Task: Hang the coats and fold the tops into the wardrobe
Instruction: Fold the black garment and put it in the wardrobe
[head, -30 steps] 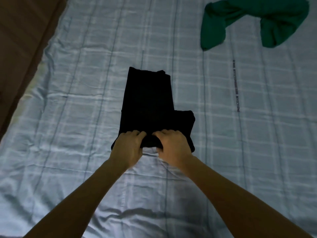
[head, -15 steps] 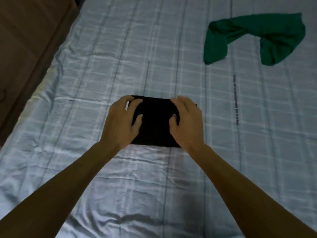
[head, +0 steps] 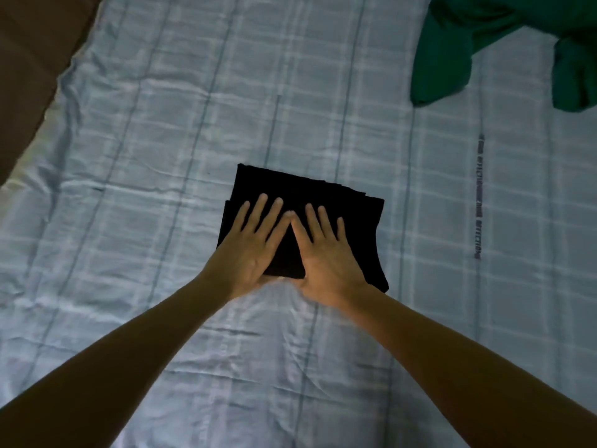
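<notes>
A black top (head: pixel 310 192) lies folded into a compact rectangle on the pale blue checked bedsheet (head: pixel 161 156). My left hand (head: pixel 252 244) rests flat on its near left part, fingers spread. My right hand (head: pixel 326 250) lies flat beside it on the near right part, index fingertips almost touching. Neither hand grips the cloth; both press down on it. A green top (head: pixel 452 50) lies crumpled and unfolded at the far right of the bed.
The bed's left edge (head: pixel 64 79) runs diagonally at the upper left, with a dark brown surface (head: pixel 29 43) beyond it. A strip of dark printed text (head: pixel 478 198) marks the sheet to the right of the black top.
The black top went from a long L-shape to a small folded rectangle. My hands folded the near end over, then moved from gripping its sides to lying flat on top.
</notes>
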Tool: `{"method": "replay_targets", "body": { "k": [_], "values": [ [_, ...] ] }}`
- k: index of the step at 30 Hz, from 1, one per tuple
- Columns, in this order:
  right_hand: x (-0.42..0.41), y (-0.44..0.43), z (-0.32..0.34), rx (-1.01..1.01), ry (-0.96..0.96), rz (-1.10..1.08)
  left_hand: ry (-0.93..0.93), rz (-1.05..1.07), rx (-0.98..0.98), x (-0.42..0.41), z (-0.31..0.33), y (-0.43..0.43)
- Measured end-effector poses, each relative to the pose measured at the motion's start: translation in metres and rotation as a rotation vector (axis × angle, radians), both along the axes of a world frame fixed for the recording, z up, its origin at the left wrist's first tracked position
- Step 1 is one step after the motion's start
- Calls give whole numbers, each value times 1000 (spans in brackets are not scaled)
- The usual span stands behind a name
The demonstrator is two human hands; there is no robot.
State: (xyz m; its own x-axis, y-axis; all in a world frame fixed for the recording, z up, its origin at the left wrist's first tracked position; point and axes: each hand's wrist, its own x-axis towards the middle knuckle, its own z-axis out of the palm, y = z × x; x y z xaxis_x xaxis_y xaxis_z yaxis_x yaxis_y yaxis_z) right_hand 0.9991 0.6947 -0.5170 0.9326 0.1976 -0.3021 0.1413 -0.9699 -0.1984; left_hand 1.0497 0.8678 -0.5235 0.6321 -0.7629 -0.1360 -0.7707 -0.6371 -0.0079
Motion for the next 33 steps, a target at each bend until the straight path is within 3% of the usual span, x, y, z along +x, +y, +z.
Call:
{"method": "replay_targets", "body": {
  "k": [6, 12, 17, 22, 28, 33],
  "values": [
    [5, 6, 16, -106, -23, -50, -28, 175, 65, -16, 7, -25],
    [-1, 22, 61, -132, -189, -48, -123, 284, -85, -32, 61, -8],
    [-15, 88, 157, -75, -341, 166, -212, 412, -195, -67, 156, 66],
    [-46, 199, 291, -48, -540, 342, -435, 571, -225, -120, 288, 177],
    [-117, 346, 427, 31, -710, 535, -537, 812, -118, -221, 427, 315],
    [-182, 452, 508, 127, -790, 722, -664, 1025, -22, -311, 506, 406]
  ]
}}
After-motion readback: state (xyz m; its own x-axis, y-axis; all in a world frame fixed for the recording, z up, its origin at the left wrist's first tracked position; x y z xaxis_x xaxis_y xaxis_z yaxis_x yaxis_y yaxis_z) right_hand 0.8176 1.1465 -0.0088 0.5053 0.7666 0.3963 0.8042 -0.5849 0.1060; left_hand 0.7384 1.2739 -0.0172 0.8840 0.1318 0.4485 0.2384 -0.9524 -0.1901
